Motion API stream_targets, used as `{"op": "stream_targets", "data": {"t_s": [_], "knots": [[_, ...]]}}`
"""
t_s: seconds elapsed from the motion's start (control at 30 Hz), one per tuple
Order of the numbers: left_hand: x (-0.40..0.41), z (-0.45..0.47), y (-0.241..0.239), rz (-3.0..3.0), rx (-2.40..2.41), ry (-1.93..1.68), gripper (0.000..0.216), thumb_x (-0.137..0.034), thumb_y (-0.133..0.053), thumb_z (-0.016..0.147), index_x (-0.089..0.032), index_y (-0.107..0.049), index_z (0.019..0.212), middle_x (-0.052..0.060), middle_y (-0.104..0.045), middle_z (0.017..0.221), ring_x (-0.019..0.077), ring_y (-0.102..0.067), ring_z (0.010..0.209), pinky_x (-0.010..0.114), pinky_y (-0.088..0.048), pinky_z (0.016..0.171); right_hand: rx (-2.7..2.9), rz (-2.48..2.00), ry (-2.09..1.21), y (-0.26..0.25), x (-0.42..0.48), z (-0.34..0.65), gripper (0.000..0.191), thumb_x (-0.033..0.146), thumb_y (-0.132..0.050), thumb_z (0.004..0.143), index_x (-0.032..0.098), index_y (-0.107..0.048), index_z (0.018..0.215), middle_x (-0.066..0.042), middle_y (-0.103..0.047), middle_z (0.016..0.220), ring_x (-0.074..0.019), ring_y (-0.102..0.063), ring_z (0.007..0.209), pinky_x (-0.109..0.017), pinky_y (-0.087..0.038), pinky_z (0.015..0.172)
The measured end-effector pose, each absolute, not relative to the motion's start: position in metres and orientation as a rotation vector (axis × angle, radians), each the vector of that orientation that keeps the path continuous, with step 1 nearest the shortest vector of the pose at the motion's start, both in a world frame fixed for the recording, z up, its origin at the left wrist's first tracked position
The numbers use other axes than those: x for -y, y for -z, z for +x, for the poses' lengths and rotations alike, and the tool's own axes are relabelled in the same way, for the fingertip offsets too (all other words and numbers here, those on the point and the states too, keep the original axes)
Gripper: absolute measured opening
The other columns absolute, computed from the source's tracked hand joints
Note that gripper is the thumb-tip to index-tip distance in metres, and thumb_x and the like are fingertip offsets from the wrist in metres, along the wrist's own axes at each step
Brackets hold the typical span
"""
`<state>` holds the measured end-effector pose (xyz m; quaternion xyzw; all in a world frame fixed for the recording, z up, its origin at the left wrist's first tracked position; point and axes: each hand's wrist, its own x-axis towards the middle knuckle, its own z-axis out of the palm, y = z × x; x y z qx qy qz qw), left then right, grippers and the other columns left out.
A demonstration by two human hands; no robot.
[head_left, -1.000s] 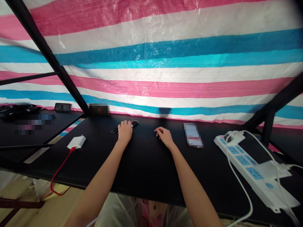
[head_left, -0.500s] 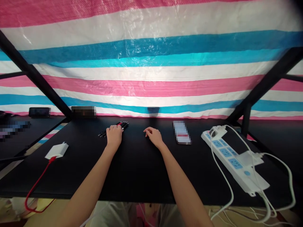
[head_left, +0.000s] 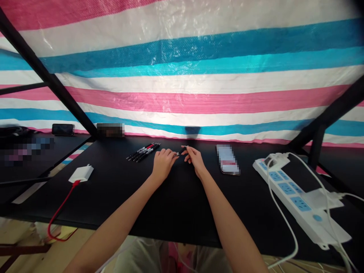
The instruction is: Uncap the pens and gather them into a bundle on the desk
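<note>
Both my hands meet over the middle of a black table (head_left: 176, 197). My left hand (head_left: 163, 164) is closed around one end of a black pen (head_left: 181, 151). My right hand (head_left: 193, 159) pinches the pen's other end with its fingertips. A row of several black and red pens (head_left: 143, 151) lies on the table just left of my left hand, untouched.
A phone (head_left: 228, 165) lies right of my right hand. A white power strip (head_left: 301, 201) with white cables sits at the right. A white charger (head_left: 81, 174) with a red cable lies at the left. Another phone (head_left: 63, 129) rests on a neighbouring table. A striped tarp hangs behind.
My left hand left the row of pens and moved right, bringing one pen with it. My right hand rose to take the pen's other end.
</note>
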<state>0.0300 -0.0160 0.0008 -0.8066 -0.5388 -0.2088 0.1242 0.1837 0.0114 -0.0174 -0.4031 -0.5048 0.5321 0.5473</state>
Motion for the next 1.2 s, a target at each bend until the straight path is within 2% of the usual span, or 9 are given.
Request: {"op": "stream_targets", "data": {"t_s": [0.13,0.3,0.53,0.7,0.83,0.93,1.0,1.1,1.2], "knots": [[0.015,0.029,-0.003,-2.386,1.505,0.648,0.027,-0.036,-0.036,0.087,-0.021,-0.057,0.096,0.007,-0.056,0.097,0.0207,-0.045,0.089,0.033,-0.028,0.074,1.248,-0.963,-1.209,0.014,-0.010,0.185,0.044,0.053,-0.043,0.075,0.020,-0.064,0.097,0.001,-0.058,0.060,-0.0039,-0.040,0.033,-0.019,-0.021,0.032],[0.016,0.029,-0.005,-2.393,1.549,0.665,0.028,-0.035,-0.033,0.088,-0.021,-0.056,0.096,0.007,-0.058,0.090,0.0210,-0.046,0.087,0.034,-0.028,0.075,1.179,-0.990,-1.070,0.012,-0.010,0.186,0.043,0.051,-0.044,0.076,0.020,-0.065,0.096,0.001,-0.055,0.062,-0.0029,-0.029,0.034,-0.021,-0.019,0.033],[0.006,0.002,-0.014,-2.066,1.807,0.698,0.030,-0.037,-0.033,0.087,-0.019,-0.056,0.094,0.008,-0.060,0.088,0.0246,-0.047,0.088,0.037,-0.028,0.076,0.899,-1.084,-0.780,0.011,-0.022,0.217,0.043,0.055,-0.040,0.077,0.016,-0.058,0.075,-0.004,-0.061,0.079,-0.0041,-0.043,0.041,-0.020,-0.025,0.036],[-0.005,-0.007,-0.011,-2.227,1.988,0.947,0.031,-0.046,-0.043,0.080,-0.019,-0.058,0.081,0.001,-0.062,0.071,0.0159,-0.052,0.066,0.026,-0.032,0.061,1.003,-1.109,-0.926,0.017,-0.024,0.220,0.039,0.053,-0.035,0.080,0.018,-0.046,0.067,-0.002,-0.062,0.062,-0.0020,-0.030,0.027,-0.020,-0.019,0.031],[0.001,0.010,-0.004,-2.448,1.949,0.854,0.043,-0.053,-0.038,0.080,-0.018,-0.058,0.065,0.000,-0.058,0.060,0.0123,-0.050,0.055,0.024,-0.028,0.053,1.211,-1.287,-1.073,0.022,-0.022,0.205,0.032,0.042,-0.035,0.083,0.018,-0.046,0.065,0.007,-0.044,0.039,-0.0044,-0.029,0.024,-0.018,-0.020,0.029],[0.009,0.026,0.002,-2.509,1.783,0.623,0.049,-0.051,-0.033,0.082,-0.017,-0.055,0.054,0.002,-0.056,0.055,0.0138,-0.049,0.056,0.026,-0.026,0.055,1.373,-1.372,-1.060,0.023,-0.018,0.195,0.032,0.039,-0.036,0.084,0.016,-0.055,0.071,0.006,-0.046,0.040,-0.0052,-0.034,0.026,-0.018,-0.026,0.031],[0.011,0.033,0.004,-2.530,1.709,0.499,0.051,-0.049,-0.029,0.084,-0.017,-0.054,0.053,0.004,-0.056,0.054,0.0151,-0.050,0.058,0.028,-0.026,0.058,1.485,-1.375,-1.044,0.022,-0.013,0.191,0.028,0.038,-0.040,0.083,0.015,-0.058,0.086,0.005,-0.052,0.047,-0.0056,-0.039,0.028,-0.018,-0.032,0.035],[0.010,0.033,0.003,-2.453,1.710,0.421,0.047,-0.045,-0.027,0.087,-0.017,-0.056,0.062,0.005,-0.058,0.061,0.0178,-0.051,0.064,0.029,-0.027,0.062,1.648,-1.424,-0.946,0.020,-0.006,0.187,0.037,0.035,-0.045,0.083,0.017,-0.048,0.114,0.001,-0.059,0.063,-0.0070,-0.047,0.035,-0.020,-0.039,0.045],[0.004,0.016,-0.001,-2.239,1.770,0.426,0.031,-0.038,-0.034,0.086,-0.016,-0.056,0.081,0.008,-0.060,0.079,0.0225,-0.051,0.081,0.032,-0.028,0.070,1.849,-1.574,-0.674,0.017,0.000,0.184,0.038,0.030,-0.045,0.084,0.019,-0.044,0.120,-0.004,-0.062,0.078,-0.0130,-0.058,0.059,-0.024,-0.042,0.061]]}}
